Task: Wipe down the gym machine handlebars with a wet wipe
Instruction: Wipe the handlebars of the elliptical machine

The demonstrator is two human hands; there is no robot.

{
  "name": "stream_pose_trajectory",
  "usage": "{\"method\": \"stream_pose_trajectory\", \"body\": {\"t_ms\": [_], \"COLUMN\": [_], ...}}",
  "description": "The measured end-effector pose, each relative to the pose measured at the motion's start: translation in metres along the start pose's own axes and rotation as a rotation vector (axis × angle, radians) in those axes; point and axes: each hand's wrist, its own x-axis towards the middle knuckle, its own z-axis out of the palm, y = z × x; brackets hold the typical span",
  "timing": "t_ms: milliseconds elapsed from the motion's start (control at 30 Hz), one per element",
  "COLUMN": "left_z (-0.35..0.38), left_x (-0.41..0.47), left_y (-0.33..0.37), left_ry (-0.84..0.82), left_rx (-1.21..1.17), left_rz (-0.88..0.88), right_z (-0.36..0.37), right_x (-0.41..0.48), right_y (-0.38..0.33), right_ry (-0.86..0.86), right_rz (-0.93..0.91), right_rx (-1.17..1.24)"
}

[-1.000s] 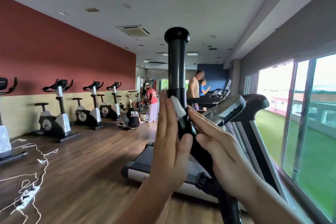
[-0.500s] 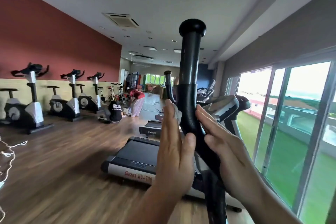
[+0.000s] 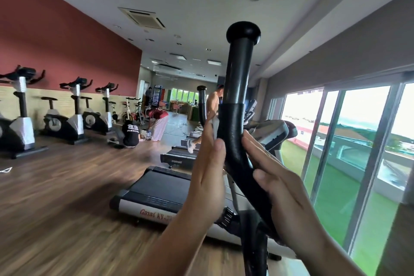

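Note:
A black handlebar [image 3: 233, 132] with a round knob on top rises in front of me and bends down to the right. My left hand [image 3: 207, 177] lies flat against its left side, pressing a white wet wipe [image 3: 214, 126] onto the foam grip; only a strip of the wipe shows above my fingers. My right hand [image 3: 284, 195] rests flat against the bar's right side, fingers straight, holding nothing that I can see.
A treadmill [image 3: 154, 190] lies just behind the handlebar, with more treadmills beyond it. A second upright handlebar [image 3: 201, 105] stands further back. Exercise bikes [image 3: 74, 110] line the red wall at left. Several people are in the background. Large windows [image 3: 349, 148] run along the right.
The view has swung to the right. Both hands stay pressed on either side of the bar, with the wipe still under my left fingers at about the same height on the grip.

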Motion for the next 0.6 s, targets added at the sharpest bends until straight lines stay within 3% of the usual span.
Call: {"method": "stream_pose_trajectory", "body": {"t_ms": [133,267,600], "left_z": [0.004,0.009,0.024], "left_x": [-0.025,-0.02,-0.032], "left_y": [-0.007,0.003,-0.009], "left_ry": [0.04,0.065,0.085], "left_rx": [0.019,0.388,0.831], "left_rz": [-0.045,0.16,0.274], "right_z": [-0.005,-0.008,-0.029], "right_x": [-0.001,-0.001,-0.013], "right_y": [0.0,0.002,0.018], "right_ry": [-0.02,-0.016,0.008], "right_rz": [-0.006,0.007,0.015], "right_rx": [-0.01,0.02,-0.074]}}
